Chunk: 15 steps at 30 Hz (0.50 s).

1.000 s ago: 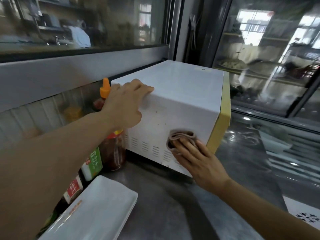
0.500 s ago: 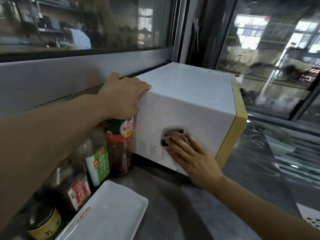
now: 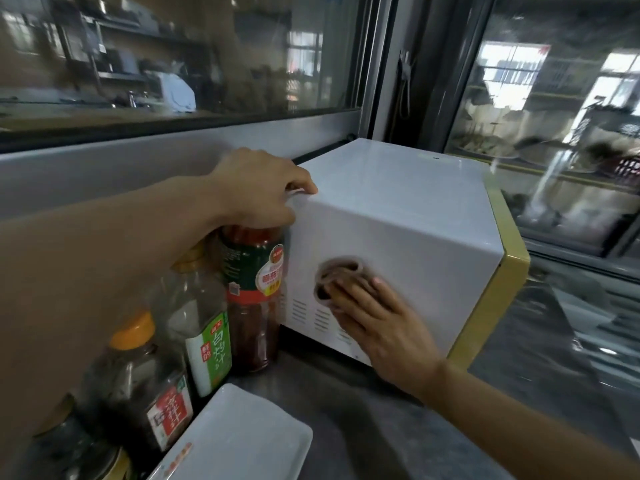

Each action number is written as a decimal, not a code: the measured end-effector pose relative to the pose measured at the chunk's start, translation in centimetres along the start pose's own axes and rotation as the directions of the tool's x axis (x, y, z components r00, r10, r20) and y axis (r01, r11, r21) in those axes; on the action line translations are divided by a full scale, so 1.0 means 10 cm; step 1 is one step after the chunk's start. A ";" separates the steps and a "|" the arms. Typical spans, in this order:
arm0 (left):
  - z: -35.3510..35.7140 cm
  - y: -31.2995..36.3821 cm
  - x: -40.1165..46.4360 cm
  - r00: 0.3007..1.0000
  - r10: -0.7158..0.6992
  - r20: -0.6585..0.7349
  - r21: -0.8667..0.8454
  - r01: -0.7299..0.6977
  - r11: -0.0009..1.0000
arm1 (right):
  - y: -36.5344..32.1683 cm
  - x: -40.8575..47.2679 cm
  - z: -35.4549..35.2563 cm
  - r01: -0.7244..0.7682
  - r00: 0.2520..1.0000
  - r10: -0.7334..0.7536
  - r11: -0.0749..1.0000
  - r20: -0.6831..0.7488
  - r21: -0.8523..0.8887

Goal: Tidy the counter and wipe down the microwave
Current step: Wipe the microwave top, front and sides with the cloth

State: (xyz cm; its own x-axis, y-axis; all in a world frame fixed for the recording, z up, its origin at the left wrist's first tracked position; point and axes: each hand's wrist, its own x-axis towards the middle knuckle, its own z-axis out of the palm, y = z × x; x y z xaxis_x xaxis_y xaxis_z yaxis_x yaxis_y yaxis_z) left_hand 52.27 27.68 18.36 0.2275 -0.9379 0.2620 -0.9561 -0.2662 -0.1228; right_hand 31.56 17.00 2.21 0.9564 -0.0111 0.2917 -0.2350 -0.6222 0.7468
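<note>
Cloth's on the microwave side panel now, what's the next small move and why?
Probably sweep the cloth toward the yellow front edge: the right hand presses it near the vents, most of the microwave side lies unwiped, and the left hand steadies the corner.

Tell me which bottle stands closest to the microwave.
The red-sauce bottle with the green-and-red label, right beside the microwave under the left hand; the others stand farther left.
</note>
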 end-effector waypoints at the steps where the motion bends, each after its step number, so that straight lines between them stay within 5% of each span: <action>1: -0.01 0.00 0.00 1.000 -0.009 0.019 -0.018 0.009 1.000 | -0.05 -0.07 0.02 0.046 0.998 -0.046 0.999 0.047 0.005; 4: -0.03 -0.06 0.00 0.997 -0.015 0.078 -0.139 0.026 0.990 | 0.02 -0.15 -0.02 0.036 0.999 -0.037 0.999 0.036 0.030; 10: -0.01 -0.24 0.02 0.974 0.000 0.227 -0.381 0.089 0.920 | 0.35 0.40 -0.26 -0.228 0.946 0.251 0.965 -0.203 0.134; 15: 0.03 -0.28 0.00 0.977 0.021 0.212 -0.400 0.067 0.914 | 0.03 0.40 -0.10 -0.034 0.998 0.037 0.998 -0.050 0.053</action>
State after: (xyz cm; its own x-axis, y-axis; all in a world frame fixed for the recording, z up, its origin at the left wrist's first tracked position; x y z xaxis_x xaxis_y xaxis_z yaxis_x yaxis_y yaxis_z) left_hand 55.02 28.32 18.43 0.2410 -0.9692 0.0501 -0.9326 -0.2170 0.2885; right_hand 35.16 17.56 4.16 0.9373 0.0049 0.3484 -0.2581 -0.6621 0.7036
